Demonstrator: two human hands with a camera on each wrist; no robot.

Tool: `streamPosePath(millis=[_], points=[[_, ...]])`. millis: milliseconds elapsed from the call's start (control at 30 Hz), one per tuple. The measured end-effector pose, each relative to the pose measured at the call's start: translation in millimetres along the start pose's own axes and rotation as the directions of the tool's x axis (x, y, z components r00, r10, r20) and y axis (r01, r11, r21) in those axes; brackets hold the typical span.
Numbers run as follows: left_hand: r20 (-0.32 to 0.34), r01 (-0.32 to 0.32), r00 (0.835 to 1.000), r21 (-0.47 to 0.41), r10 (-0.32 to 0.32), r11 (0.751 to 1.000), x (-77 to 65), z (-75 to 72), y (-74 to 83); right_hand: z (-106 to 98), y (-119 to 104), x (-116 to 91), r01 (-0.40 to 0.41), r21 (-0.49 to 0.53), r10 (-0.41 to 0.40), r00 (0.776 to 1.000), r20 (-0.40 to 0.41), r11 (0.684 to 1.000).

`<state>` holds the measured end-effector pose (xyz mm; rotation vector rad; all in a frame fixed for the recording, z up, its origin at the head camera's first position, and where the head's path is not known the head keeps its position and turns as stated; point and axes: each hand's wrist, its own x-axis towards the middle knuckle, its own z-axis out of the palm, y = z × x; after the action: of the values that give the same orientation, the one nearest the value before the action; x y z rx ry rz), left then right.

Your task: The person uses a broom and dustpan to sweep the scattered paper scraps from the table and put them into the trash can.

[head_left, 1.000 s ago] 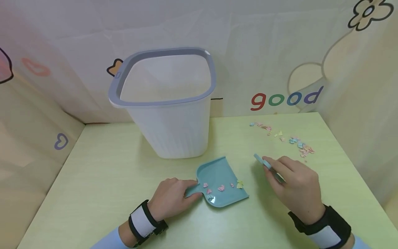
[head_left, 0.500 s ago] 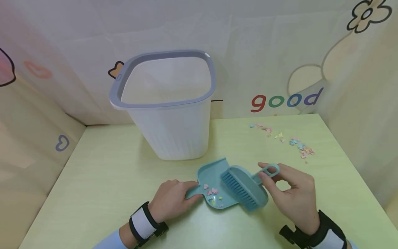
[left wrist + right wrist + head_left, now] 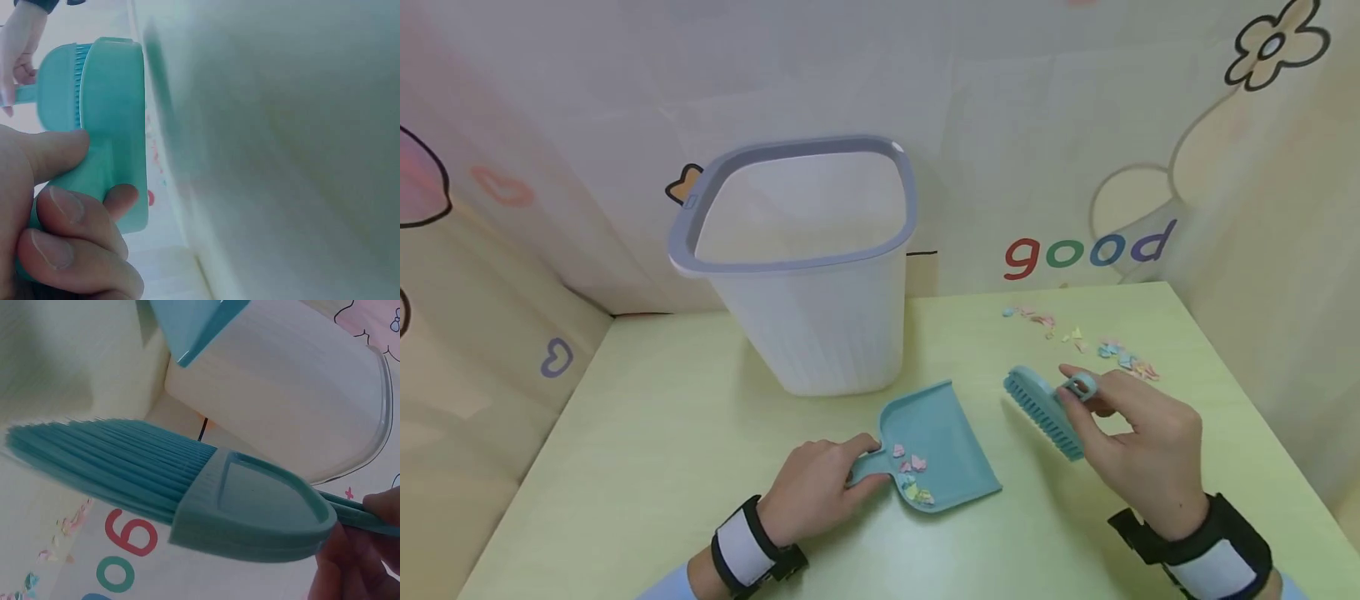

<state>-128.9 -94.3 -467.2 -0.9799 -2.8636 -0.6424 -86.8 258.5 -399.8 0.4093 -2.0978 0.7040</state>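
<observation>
My left hand [image 3: 822, 483] grips the short handle of a blue-green dustpan [image 3: 943, 446] on the table, its lip facing right. Small pink, blue and yellow paper scraps [image 3: 916, 479] lie in the pan near its handle end. To the right of the pan, my right hand [image 3: 1138, 442] pinches the looped handle of a matching hand brush [image 3: 1043, 412]. The brush is tilted, bristles toward lower left, apart from the pan. In the right wrist view the bristles [image 3: 119, 462] fan out over the table. The left wrist view shows fingers curled round the dustpan handle [image 3: 81, 181].
A white bin [image 3: 820, 325] with a grey-blue rim stands behind the dustpan. More paper scraps [image 3: 1112, 350] lie scattered at the back right of the pale table [image 3: 647, 450]. A printed curtain [image 3: 1000, 100] hangs round the back and sides.
The brush swept across the dustpan's lip, then moved back to the right, away from it. The scraps in the pan shifted toward its handle end. The left hand keeps its grip.
</observation>
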Motion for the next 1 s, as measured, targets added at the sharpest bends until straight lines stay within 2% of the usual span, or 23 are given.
streamPosePath(millis=[133,267,433,533,733,867,1000], points=[[-0.020,-0.001,1.000,-0.010,0.000,1.000,-0.4,-9.3,1.5,-2,8,3,0.069,-0.085,-0.068,0.998,0.016,0.994],[-0.064,-0.026,0.998,0.001,0.026,1.000,-1.3,-23.5,5.8,-4,15,5,0.100,-0.133,-0.098,0.995,0.026,0.986],[-0.156,-0.119,0.981,-0.004,0.117,0.993,4.0,-46.9,16.5,-7,23,3,0.103,-0.170,-0.089,0.992,0.087,0.980],[-0.227,-0.196,0.955,0.013,0.193,0.981,9.6,-65.9,25.4,-10,26,2,0.089,-0.198,-0.064,0.989,0.131,0.976],[-0.351,-0.298,0.885,0.082,0.307,0.951,22.0,-114.3,44.4,-11,26,1,0.070,-0.229,-0.033,0.987,0.159,0.971],[-0.431,-0.318,0.839,0.108,0.333,0.942,28.9,-150.9,53.5,-10,26,0,0.068,-0.231,-0.029,0.985,0.168,0.971],[-0.494,-0.288,0.812,0.122,0.309,0.950,38.5,-186.5,53.3,-8,25,1,0.058,-0.222,-0.021,0.986,0.165,0.973]])
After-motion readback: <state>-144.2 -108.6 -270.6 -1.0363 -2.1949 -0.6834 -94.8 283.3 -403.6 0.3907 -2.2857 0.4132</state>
